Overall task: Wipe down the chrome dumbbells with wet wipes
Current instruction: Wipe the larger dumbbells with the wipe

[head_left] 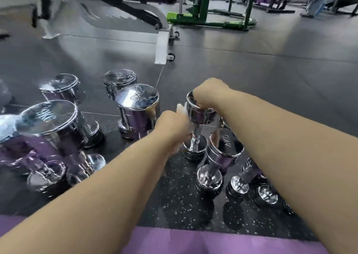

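Though faint, "4KG" atop one dumbbell (226, 147).

Small chrome dumbbell (201, 116) stands upright on the floor (174, 195), white wipe (181, 108) seemingly against it.

Most of wipe (181, 108) hidden behind left hand (173, 126); 9 o'clock dumbbells (48, 122) blurred; 1 o'clock person (317, 0) cut by top edge.

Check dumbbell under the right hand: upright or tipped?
Upright: dumbbell stands on its lower head, handle vertical; right hand grips its top, left hand holds a wipe.
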`<move>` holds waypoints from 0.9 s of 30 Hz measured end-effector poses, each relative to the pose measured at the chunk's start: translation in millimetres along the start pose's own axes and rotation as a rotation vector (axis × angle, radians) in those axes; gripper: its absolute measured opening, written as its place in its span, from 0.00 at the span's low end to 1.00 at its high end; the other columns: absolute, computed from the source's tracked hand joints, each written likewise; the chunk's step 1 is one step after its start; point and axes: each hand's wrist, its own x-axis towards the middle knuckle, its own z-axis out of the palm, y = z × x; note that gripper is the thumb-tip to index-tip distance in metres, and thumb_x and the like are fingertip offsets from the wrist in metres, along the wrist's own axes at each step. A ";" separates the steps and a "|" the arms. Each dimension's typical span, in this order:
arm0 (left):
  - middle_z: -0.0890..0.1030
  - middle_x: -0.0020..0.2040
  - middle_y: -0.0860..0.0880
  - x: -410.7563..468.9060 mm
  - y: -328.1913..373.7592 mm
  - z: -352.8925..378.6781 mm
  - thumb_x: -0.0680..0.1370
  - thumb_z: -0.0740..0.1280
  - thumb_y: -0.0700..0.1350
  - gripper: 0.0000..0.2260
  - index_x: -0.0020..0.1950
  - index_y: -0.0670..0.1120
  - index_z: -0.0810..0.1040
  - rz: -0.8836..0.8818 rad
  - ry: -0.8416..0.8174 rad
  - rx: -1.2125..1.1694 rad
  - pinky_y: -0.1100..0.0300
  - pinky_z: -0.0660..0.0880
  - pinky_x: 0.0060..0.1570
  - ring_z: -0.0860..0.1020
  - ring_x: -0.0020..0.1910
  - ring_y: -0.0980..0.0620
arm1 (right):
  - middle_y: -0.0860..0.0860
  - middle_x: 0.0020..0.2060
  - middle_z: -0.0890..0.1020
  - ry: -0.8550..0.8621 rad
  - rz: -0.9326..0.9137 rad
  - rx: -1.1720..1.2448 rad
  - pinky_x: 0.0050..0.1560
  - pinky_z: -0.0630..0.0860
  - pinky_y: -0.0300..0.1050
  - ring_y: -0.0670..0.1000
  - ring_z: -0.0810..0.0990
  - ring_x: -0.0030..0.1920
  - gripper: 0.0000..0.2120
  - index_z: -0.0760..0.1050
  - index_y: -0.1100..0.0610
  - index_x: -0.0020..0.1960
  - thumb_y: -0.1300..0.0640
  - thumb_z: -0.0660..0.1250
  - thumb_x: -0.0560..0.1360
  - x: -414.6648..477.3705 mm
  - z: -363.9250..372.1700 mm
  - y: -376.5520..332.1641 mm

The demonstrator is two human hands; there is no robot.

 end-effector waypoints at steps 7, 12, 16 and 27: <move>0.79 0.42 0.43 -17.4 6.9 -102.2 0.83 0.53 0.54 0.20 0.39 0.45 0.73 0.340 0.488 0.069 0.50 0.67 0.43 0.74 0.43 0.41 | 0.57 0.65 0.74 -0.046 0.093 0.793 0.63 0.73 0.45 0.59 0.74 0.63 0.25 0.69 0.60 0.70 0.44 0.56 0.81 -11.8 25.1 -78.0; 0.79 0.60 0.39 6.6 -5.4 -105.6 0.82 0.56 0.48 0.17 0.63 0.39 0.76 -0.043 0.306 -0.053 0.50 0.78 0.55 0.79 0.57 0.39 | 0.54 0.43 0.84 -0.380 0.316 1.164 0.52 0.78 0.60 0.59 0.82 0.48 0.17 0.74 0.51 0.46 0.37 0.63 0.76 -12.8 71.2 -79.7; 0.84 0.50 0.42 11.7 2.3 -107.4 0.80 0.52 0.63 0.24 0.55 0.48 0.79 -0.138 0.176 -0.216 0.40 0.81 0.46 0.83 0.44 0.41 | 0.53 0.34 0.85 -0.410 0.268 1.387 0.47 0.81 0.56 0.57 0.84 0.46 0.14 0.78 0.50 0.45 0.39 0.66 0.76 -17.3 81.3 -70.8; 0.81 0.60 0.55 -89.5 -44.7 -78.3 0.80 0.48 0.67 0.26 0.65 0.57 0.77 0.046 0.099 -0.127 0.52 0.69 0.67 0.77 0.61 0.52 | 0.55 0.50 0.86 -0.227 0.177 1.828 0.47 0.81 0.48 0.54 0.85 0.49 0.19 0.80 0.54 0.58 0.41 0.59 0.80 -125.7 123.7 -35.0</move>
